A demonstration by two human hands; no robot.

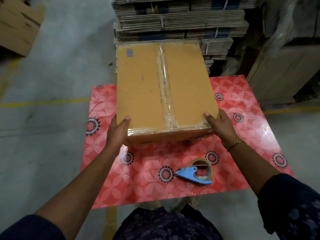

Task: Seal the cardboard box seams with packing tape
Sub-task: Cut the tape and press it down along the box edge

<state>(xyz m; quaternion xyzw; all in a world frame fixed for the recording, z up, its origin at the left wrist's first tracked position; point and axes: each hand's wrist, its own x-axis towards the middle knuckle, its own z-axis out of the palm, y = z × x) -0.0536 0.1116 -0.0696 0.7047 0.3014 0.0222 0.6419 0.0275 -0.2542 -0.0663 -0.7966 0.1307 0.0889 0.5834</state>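
Observation:
A closed brown cardboard box (142,87) is held over the far half of a red flowered table (147,181). Clear tape runs along its centre seam and across its near top edge. My left hand (118,130) grips the box's near left corner, thumb on top. My right hand (220,126), with a gold bracelet on the wrist, grips the near right corner the same way. A roll of brown packing tape in a blue dispenser (199,172) lies on the table near me, right of centre, untouched by either hand.
Bundled stacks of flattened cartons (181,21) rise just behind the box. More large cartons (285,71) stand at the right, and an open carton (15,26) sits at the far left on the grey floor with yellow lines.

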